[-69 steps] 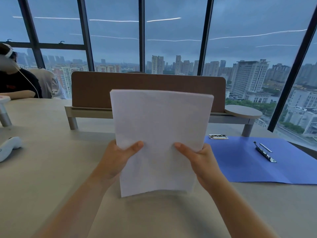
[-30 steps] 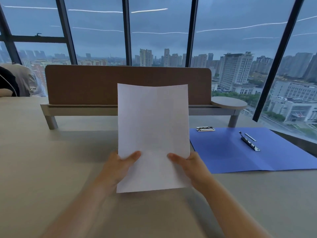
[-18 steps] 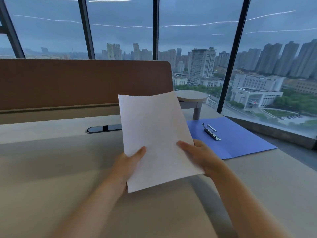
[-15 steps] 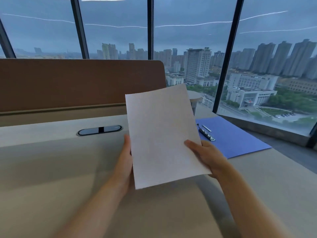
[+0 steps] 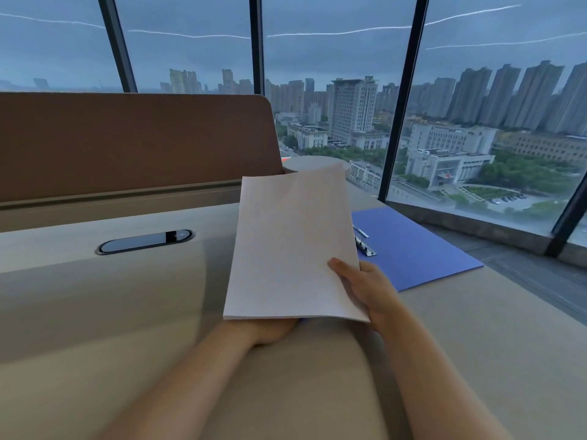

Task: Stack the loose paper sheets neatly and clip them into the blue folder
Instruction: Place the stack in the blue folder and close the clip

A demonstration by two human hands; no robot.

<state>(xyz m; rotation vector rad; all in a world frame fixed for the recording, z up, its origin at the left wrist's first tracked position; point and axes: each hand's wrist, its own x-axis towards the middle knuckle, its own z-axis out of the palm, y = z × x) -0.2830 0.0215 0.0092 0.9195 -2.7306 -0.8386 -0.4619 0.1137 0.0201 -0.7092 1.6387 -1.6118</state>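
Note:
A squared stack of white paper sheets (image 5: 290, 246) tilts flat-ish above the desk in the middle of the view. My right hand (image 5: 365, 289) grips its lower right edge, thumb on top. My left hand (image 5: 273, 330) is under the stack's near edge; only its heel shows and its fingers are hidden. The open blue folder (image 5: 409, 249) lies on the desk to the right, partly covered by the paper. Its metal clip (image 5: 363, 241) peeks out beside the stack's right edge.
A brown divider panel (image 5: 133, 144) runs along the back of the beige desk (image 5: 460, 338). A dark oval cable port (image 5: 144, 241) sits left of the paper. A small round shelf (image 5: 313, 161) is behind the stack. Floor-to-ceiling windows lie beyond the desk's right edge.
The paper stack has tipped from upright toward flat and moved right over the folder. My left hand slid from the front of the stack to underneath it. The view turned right.

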